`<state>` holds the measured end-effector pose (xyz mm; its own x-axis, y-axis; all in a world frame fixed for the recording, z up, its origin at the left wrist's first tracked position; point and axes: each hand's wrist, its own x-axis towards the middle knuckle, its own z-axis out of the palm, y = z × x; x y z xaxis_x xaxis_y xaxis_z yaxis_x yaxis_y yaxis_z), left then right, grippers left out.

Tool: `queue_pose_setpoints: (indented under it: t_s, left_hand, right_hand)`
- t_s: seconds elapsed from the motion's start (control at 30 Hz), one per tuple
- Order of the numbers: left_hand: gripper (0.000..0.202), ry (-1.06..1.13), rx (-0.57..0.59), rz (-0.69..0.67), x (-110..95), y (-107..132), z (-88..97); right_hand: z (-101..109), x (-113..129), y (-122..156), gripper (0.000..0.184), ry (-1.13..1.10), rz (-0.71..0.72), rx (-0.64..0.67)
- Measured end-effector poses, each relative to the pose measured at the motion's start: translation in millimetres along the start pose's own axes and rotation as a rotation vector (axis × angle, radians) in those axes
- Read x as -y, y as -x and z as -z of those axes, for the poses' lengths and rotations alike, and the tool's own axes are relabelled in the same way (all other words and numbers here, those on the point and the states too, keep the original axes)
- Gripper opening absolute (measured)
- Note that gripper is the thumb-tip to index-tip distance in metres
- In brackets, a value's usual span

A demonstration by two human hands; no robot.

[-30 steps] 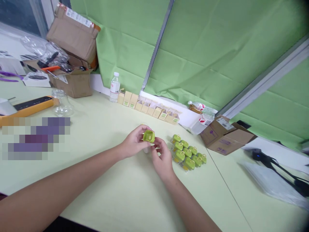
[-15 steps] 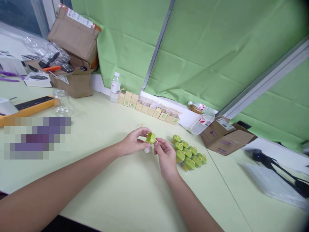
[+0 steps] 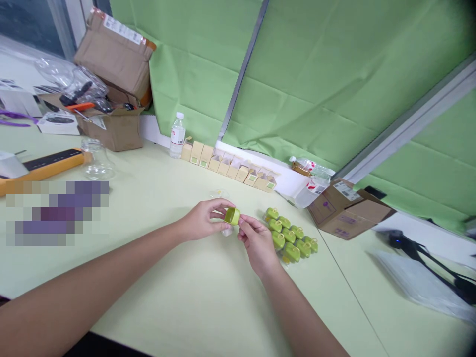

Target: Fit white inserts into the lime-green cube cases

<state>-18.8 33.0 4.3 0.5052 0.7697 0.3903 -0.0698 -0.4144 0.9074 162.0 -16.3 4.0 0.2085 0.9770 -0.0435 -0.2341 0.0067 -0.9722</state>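
Note:
Between the thumb and fingers of my left hand [image 3: 204, 218] is a small hollow green cap [image 3: 232, 216], its open end facing left and toward me. My right hand [image 3: 256, 239] pinches the closed end of that cap, where the fingertips hide its small loop. Clear plastic pieces [image 3: 226, 231] lie on the table just behind and below the cap. Right beside my right hand, several similar green caps with pale loops [image 3: 292, 251] stand grouped together, seemingly on clear containers.
A row of small cardboard boxes [image 3: 226, 165] lines the back, beside a water bottle [image 3: 177, 135]. Farther left are a clear jar [image 3: 97, 161], an orange power strip [image 3: 55, 168] and cartons [image 3: 117, 129]. An open carton [image 3: 345, 208] and plastic bags [image 3: 420, 282] lie at right.
The green cap has turned in my left hand, so its opening shows more. My right fingertips have closed over the loop that showed before.

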Motion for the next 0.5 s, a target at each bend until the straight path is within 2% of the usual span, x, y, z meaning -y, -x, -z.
queue_pose_setpoints:
  t_s: [0.17, 0.37, 0.5]
  left_hand:
    - [0.046, -0.018, 0.015, -0.007, -4.2, 0.6, -1.1]
    - [0.046, -0.058, 0.002, -0.011, -6.3, 0.6, -3.8]
    - [0.05, -0.162, -0.035, -0.079, -4.1, 1.9, -6.7]
  right_hand:
    - [0.2, 1.7, 1.3, 0.03, -0.04, -0.052, 0.045]
    - [1.0, 1.8, 2.5, 0.027, -0.027, -0.041, 0.071]
    - [-0.7, 4.1, 4.2, 0.029, -0.033, -0.053, 0.101]
